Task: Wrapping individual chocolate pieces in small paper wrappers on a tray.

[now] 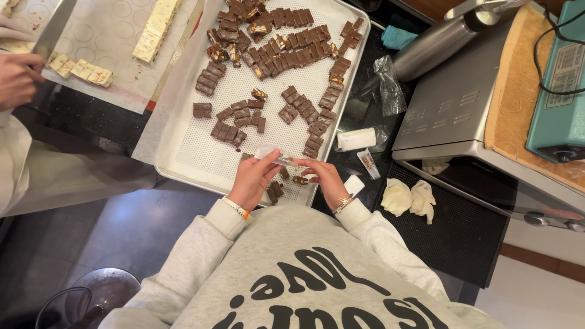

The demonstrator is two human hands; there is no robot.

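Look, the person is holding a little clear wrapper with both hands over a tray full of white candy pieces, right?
Not quite. The pieces on the tray are brown chocolate pieces, not white. The head view shows it. The rest is right: the left hand and right hand hold a small clear wrapper between them over the tray.

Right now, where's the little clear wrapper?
In the head view, the clear wrapper is pinched between the left hand and right hand, above the near edge of the tray of chocolate pieces.
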